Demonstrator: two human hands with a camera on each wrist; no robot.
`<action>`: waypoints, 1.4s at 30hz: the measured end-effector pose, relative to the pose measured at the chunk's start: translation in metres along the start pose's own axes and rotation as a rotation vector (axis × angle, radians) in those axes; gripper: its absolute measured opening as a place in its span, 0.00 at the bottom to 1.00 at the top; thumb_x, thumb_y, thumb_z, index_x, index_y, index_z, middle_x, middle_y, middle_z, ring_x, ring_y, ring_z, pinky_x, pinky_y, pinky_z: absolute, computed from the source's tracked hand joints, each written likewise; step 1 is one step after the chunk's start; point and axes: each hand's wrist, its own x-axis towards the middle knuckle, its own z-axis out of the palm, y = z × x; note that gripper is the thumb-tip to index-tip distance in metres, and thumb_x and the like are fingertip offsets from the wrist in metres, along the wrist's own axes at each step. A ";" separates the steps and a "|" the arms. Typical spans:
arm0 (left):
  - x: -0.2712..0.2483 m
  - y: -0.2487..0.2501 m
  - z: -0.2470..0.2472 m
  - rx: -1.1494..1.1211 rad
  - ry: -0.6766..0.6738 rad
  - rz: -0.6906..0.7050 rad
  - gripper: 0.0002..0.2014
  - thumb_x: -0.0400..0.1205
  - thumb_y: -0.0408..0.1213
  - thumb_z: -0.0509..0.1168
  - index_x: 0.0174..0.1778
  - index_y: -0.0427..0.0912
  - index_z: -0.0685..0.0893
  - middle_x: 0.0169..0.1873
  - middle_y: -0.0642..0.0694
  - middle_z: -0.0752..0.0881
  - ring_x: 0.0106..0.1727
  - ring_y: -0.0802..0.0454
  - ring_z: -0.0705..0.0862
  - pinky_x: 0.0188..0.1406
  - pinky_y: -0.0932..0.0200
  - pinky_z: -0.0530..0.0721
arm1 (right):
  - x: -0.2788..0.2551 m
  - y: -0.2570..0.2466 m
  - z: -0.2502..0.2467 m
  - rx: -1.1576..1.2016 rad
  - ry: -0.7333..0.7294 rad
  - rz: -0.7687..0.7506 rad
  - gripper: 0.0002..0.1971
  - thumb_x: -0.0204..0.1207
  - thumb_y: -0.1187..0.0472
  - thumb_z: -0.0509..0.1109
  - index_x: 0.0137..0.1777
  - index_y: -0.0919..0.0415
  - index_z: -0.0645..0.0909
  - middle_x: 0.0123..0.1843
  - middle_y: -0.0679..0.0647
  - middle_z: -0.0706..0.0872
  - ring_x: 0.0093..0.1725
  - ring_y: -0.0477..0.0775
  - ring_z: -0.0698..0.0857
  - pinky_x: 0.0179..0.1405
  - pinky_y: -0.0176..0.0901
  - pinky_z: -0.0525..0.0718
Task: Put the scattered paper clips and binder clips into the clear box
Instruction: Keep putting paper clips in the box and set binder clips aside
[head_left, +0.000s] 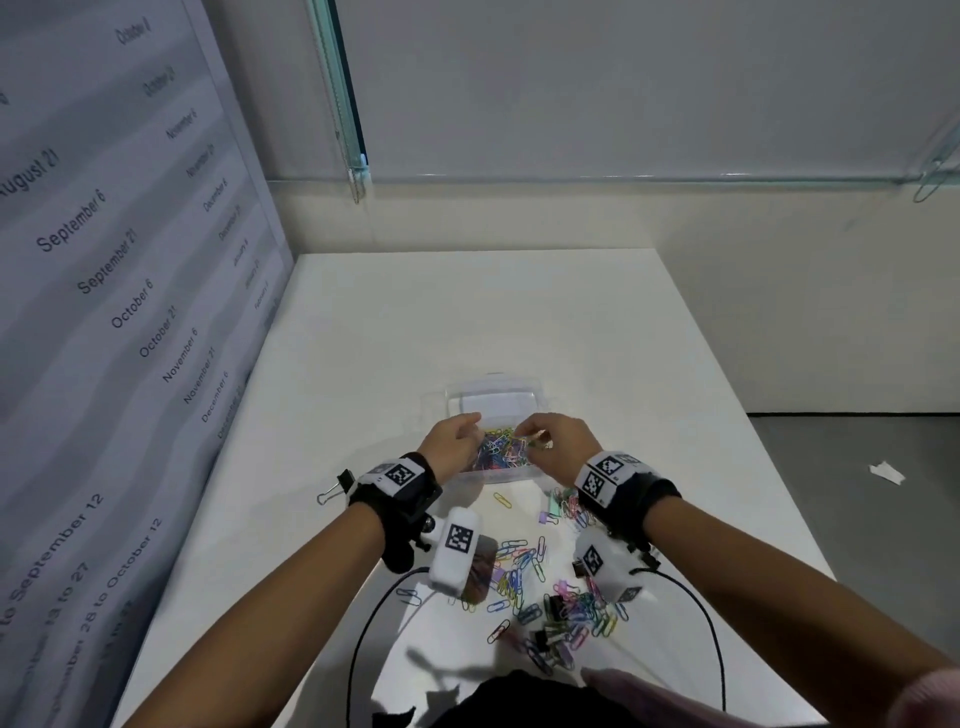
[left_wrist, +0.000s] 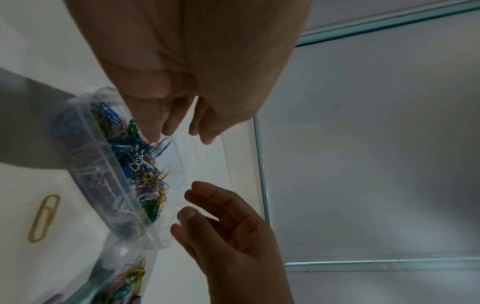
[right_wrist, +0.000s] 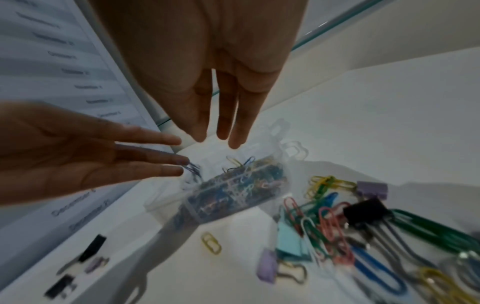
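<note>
Both hands hang over the clear box (head_left: 498, 410), which sits near the middle of the white table (head_left: 597, 322), its lid folded back on the far side. The left hand (head_left: 452, 441) is above the box's left end with fingers (right_wrist: 145, 152) stretched out nearly straight and apart, gripping nothing; a few dark blue clips (right_wrist: 192, 169) sit blurred just at the fingertips (whether they touch the skin or hang loose, I cannot tell). The right hand (head_left: 558, 441) is above the right end, fingers (right_wrist: 228, 115) long, pointing down and slightly parted, nothing between them. Inside the box lies a heap of coloured paper clips (head_left: 504, 449). On the table between the box and the near edge, more paper clips (head_left: 519, 571) lie scattered, with a lone yellow paper clip (head_left: 502, 500) just in front of the box. A black binder clip (right_wrist: 366, 209) and a lilac binder clip (right_wrist: 371, 188) lie among clips beside the box's right end. Another black binder clip (head_left: 335, 486) lies near the left edge
</note>
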 end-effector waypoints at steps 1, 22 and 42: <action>-0.002 -0.002 -0.001 0.051 -0.011 0.015 0.21 0.85 0.29 0.56 0.76 0.33 0.68 0.67 0.33 0.79 0.50 0.46 0.82 0.52 0.59 0.80 | -0.003 0.001 0.003 -0.024 -0.024 -0.017 0.11 0.74 0.67 0.67 0.55 0.59 0.84 0.56 0.54 0.86 0.51 0.51 0.83 0.50 0.35 0.75; -0.065 -0.078 0.011 0.982 -0.228 0.060 0.40 0.67 0.40 0.78 0.74 0.44 0.67 0.66 0.41 0.67 0.69 0.43 0.69 0.69 0.53 0.74 | -0.051 0.021 0.073 -0.234 -0.394 -0.091 0.32 0.62 0.61 0.80 0.66 0.56 0.73 0.61 0.56 0.70 0.54 0.55 0.76 0.54 0.44 0.78; -0.047 -0.070 -0.001 0.578 -0.109 0.021 0.10 0.82 0.27 0.58 0.49 0.35 0.84 0.34 0.44 0.84 0.36 0.49 0.80 0.43 0.58 0.81 | -0.042 0.022 0.038 -0.165 -0.275 0.036 0.10 0.74 0.64 0.66 0.53 0.62 0.85 0.52 0.60 0.90 0.54 0.58 0.87 0.49 0.38 0.80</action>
